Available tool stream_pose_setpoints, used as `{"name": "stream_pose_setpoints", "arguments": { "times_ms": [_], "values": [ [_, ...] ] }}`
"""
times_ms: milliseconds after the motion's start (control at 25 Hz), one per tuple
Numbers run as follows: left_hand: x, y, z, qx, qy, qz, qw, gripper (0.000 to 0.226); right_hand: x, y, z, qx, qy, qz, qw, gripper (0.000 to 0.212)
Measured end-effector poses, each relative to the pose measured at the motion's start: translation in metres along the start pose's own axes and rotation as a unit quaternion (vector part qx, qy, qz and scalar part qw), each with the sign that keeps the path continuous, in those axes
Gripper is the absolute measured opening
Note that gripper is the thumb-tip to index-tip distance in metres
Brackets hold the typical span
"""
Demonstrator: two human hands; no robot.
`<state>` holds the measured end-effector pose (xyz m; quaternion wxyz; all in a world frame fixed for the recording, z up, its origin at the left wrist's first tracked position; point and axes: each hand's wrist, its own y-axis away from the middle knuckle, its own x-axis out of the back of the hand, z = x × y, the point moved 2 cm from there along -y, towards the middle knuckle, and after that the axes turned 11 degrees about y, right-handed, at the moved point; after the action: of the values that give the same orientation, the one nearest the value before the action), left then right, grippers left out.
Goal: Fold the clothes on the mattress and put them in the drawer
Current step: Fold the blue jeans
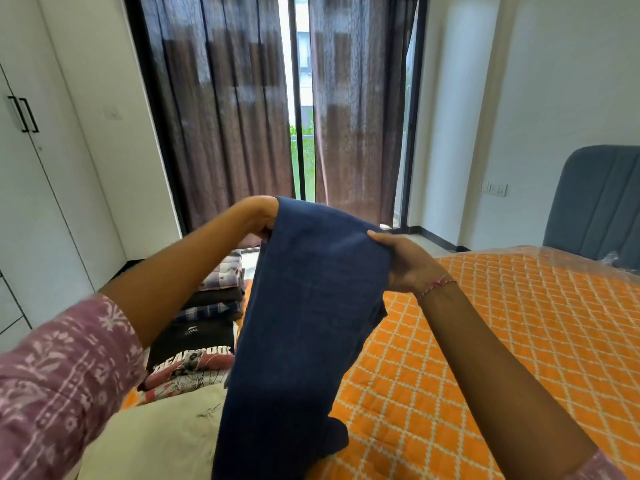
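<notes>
Wardrobe (41,188): white doors with black handles are seen along the left wall.
Sleeve (59,382): a mauve patterned sleeve is worn on the left arm, at the lower left.
Cream cloth (156,434): a pale, loose piece is seen at the near left edge of the bed, just beside the hanging blue fabric.
Folded pile (204,327): several folded garments are stacked in a row on the left side of the mattress, a black printed shirt nearest, checked pieces further back; the pile is partly hidden by the left arm and the blue garment.
Left hand (261,220): raised above the pile; the upper left edge of the blue garment is gripped, with the fingers curled under the cloth and mostly hidden by it.
Blue garment (304,323): a dark blue piece is held up in the air between both hands, hanging lengthwise, with its lower end reaching down at the near edge of the bed.
Curtains (221,109): dark brown sheer curtains are hung over the window behind, with a gap between them.
Right hand (408,265): the upper right edge of the blue garment is pinched between thumb and fingers; a thread band is worn at the wrist.
Mattress (502,341): covered by an orange quilt with a white lattice pattern.
Headboard (595,202): a grey padded panel is seen at the far right.
</notes>
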<state>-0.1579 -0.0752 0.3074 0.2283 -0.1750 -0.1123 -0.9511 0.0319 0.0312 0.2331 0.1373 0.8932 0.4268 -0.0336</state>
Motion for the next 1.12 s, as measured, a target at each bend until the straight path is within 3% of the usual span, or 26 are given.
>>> {"name": "stream_pose_setpoints", "arguments": {
  "times_ms": [80,120,160,240,280,360,440,520,600,720,840,960,1120],
  "values": [
    [0.008,-0.002,-0.007,-0.012,0.058,0.034,0.998,0.021,0.003,-0.002,-0.016,0.037,0.024,0.074,0.996,0.026],
    [0.011,0.0,-0.013,-0.027,0.168,0.061,0.984,0.019,0.007,-0.003,-0.023,0.048,0.065,0.109,0.991,0.023],
    [0.009,0.0,-0.022,-0.043,0.298,0.068,0.951,0.02,0.006,-0.003,-0.031,0.059,0.078,0.1,0.99,0.021],
    [-0.006,0.002,-0.047,-0.052,0.477,-0.012,0.877,0.03,0.005,-0.003,-0.042,0.072,0.057,0.044,0.995,0.022],
    [-0.015,0.004,-0.052,-0.034,0.479,-0.047,0.876,0.036,0.005,-0.002,-0.046,0.078,0.05,0.026,0.995,0.025],
    [-0.028,0.005,-0.046,0.014,0.392,-0.043,0.919,0.03,0.014,0.0,-0.052,0.076,0.105,0.046,0.99,0.033],
    [-0.029,-0.004,-0.031,0.0,0.355,0.006,0.935,0.015,0.025,0.003,-0.062,0.085,0.218,0.137,0.963,0.034],
    [-0.033,-0.012,-0.009,-0.012,0.381,0.002,0.925,0.01,0.036,0.009,-0.077,0.105,0.23,0.211,0.944,0.021],
    [-0.032,-0.015,0.007,0.017,0.358,0.01,0.934,0.015,0.039,0.012,-0.087,0.077,0.16,0.173,0.969,0.015],
    [-0.028,-0.007,0.02,0.07,0.282,0.041,0.956,0.015,0.046,0.016,-0.084,-0.013,0.181,0.171,0.968,0.023],
    [-0.034,-0.003,0.023,0.014,0.339,0.048,0.94,0.014,0.046,0.016,-0.08,0.009,0.112,0.189,0.976,0.018],
    [-0.036,-0.003,0.017,-0.045,0.321,0.077,0.943,0.012,0.041,0.017,-0.083,0.006,0.136,0.17,0.976,0.019],
    [-0.025,0.007,0.026,-0.047,0.426,-0.009,0.903,0.029,0.026,0.017,-0.095,0.094,0.026,0.153,0.983,0.017]
  ]
}}
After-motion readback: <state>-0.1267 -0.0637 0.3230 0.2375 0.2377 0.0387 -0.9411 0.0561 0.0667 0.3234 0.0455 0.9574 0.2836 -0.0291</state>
